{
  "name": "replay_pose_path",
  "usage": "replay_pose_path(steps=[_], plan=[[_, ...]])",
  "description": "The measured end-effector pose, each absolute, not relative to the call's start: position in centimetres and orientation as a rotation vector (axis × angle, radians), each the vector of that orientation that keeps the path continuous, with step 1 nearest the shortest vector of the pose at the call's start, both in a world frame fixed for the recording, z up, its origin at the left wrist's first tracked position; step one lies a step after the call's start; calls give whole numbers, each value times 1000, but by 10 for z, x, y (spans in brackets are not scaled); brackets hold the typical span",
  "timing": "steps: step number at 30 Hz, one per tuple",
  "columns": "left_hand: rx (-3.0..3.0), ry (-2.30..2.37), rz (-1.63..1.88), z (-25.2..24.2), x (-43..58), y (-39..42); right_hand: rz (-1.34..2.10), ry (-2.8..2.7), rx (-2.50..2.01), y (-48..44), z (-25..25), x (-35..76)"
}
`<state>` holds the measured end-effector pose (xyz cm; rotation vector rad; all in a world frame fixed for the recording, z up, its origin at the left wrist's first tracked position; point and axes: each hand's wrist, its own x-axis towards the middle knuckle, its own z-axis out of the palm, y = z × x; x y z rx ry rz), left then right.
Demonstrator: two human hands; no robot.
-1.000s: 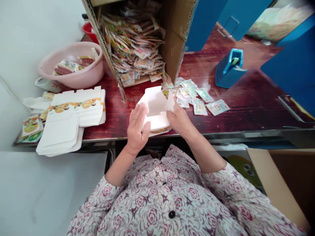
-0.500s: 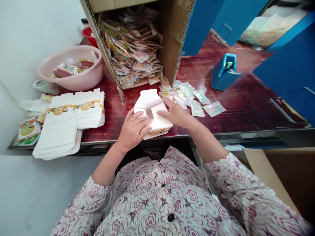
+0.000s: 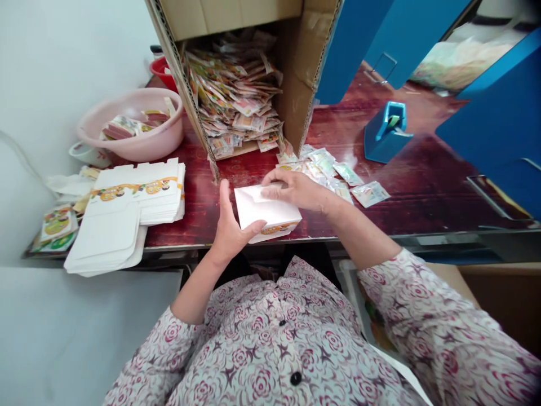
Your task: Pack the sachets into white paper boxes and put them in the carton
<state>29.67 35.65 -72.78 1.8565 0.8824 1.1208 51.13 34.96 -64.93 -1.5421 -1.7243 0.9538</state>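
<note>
A small white carton (image 3: 266,212) with an orange printed side sits near the table's front edge, its top flap folded down over the opening. My left hand (image 3: 232,228) is open along the carton's left side, fingers apart and thumb touching the near edge. Over the far part of the top, my right hand (image 3: 293,190) has bent fingers and thumb closed on the flap; the fingertips partly hide its edge. Small printed sachets (image 3: 323,163) lie loose just beyond my right hand.
Flat unfolded cartons (image 3: 114,217) are stacked at left. Behind them stands a pink basin (image 3: 139,144). A large cardboard box (image 3: 308,62) on its side holds many sachets. At right are a blue tape dispenser (image 3: 382,135) and blue bins (image 3: 494,124).
The carton's raised flap has come down over the opening. My left hand has opened and shifted off the carton's top; my right hand has moved onto the flap.
</note>
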Motion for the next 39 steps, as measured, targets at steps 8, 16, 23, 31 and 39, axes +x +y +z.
replay_pose_path(steps=[8,16,23,31,39], plan=[[1715,827,986,-729,293,365,534,-2165,-1807,360,-645,501],[1740,837,990,-731,291,367,259,-2182,-1879,350,-655,490],[1753,836,969,-732,288,369,483,-1939,-1722,352,-664,502],[1280,816,1196,-724,289,357,498,-1218,-1446,315,-651,519],[770,586,1342,-697,303,319,512,-1053,-1418,273,-686,499]])
